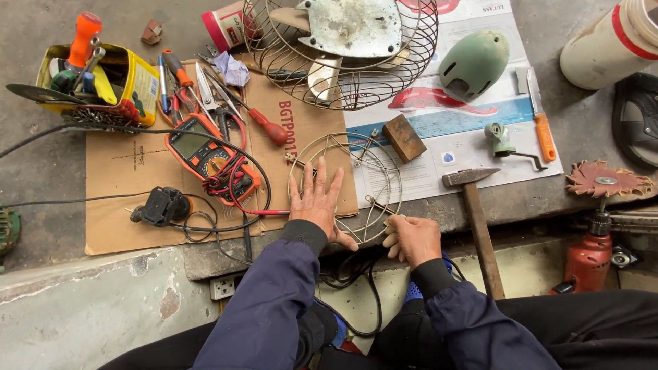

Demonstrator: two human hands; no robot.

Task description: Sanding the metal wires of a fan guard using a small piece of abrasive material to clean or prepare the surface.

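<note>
my left hand [317, 199] lies flat, fingers spread, on the round wire fan guard [346, 186]; right hand [411, 238] pinches its rim: light, springy, best gripped there.

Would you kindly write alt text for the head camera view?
A person's left hand presses flat on a round wire fan guard while the right hand grips its rim, among an orange multimeter, a hammer and a caged fan.
</note>
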